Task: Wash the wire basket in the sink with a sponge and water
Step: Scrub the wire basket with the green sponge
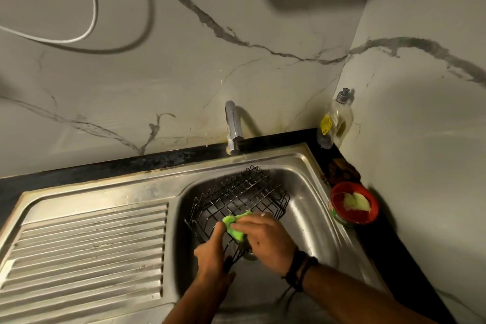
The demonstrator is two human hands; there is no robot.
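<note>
Steel sink in black counter, marble walls; left hand grips wire basket, right hand pinches green sponge

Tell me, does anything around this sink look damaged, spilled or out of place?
Nothing looks spilled or broken. The wire basket sits tilted in the sink, but only because the left hand holds it while the right hand rubs it with the green sponge. The wall behind the tap shows yellowish staining.

We cannot see the near corner of the wire basket; both hands cover it. The right hand hides most of the green sponge. The sink drain barely peeks out.
</note>
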